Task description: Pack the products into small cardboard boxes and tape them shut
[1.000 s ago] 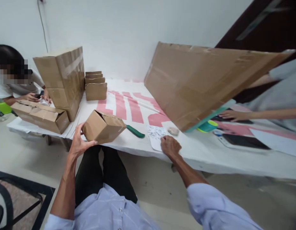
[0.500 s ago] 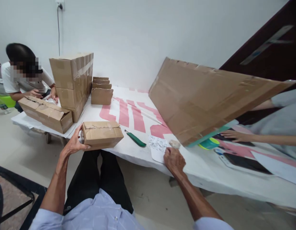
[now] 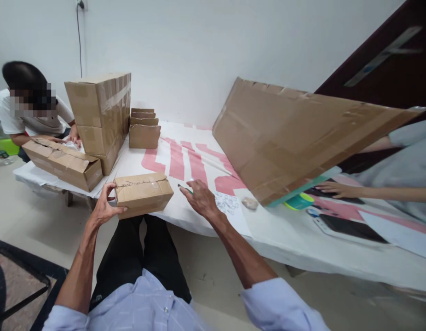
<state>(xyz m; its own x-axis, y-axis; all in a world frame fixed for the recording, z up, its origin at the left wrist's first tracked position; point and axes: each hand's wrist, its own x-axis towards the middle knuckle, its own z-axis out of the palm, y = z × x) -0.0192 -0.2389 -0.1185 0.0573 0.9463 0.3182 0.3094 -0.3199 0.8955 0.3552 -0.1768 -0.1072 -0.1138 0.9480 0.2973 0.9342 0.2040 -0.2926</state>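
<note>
My left hand (image 3: 105, 203) grips the left end of a small cardboard box (image 3: 140, 195), thumb in front and fingers around the end. The box is held at the table's near edge, its top seam taped. My right hand (image 3: 201, 197) is over a green utility knife (image 3: 189, 190), fingers curled about it. The knife's pointed front end shows to the left of the fingers; the rest is hidden under the hand. Just right of that hand lies a white sheet with handwriting (image 3: 230, 207), partly covered by my wrist. A small roll of tape (image 3: 250, 203) sits beside the sheet.
Stacked cardboard boxes (image 3: 95, 115) and a long box (image 3: 63, 163) stand at left, near a seated person. Cardboard pieces (image 3: 144, 136) stand behind. A large cardboard panel (image 3: 296, 138) leans at right. Past it are a teal tape roll (image 3: 299, 201), a phone (image 3: 351, 227) and another person's hand (image 3: 333, 188).
My right hand has moved left from the written sheet to the green knife. The sheet has shifted and turned. My left hand still holds the box; the whole view has drifted slightly.
</note>
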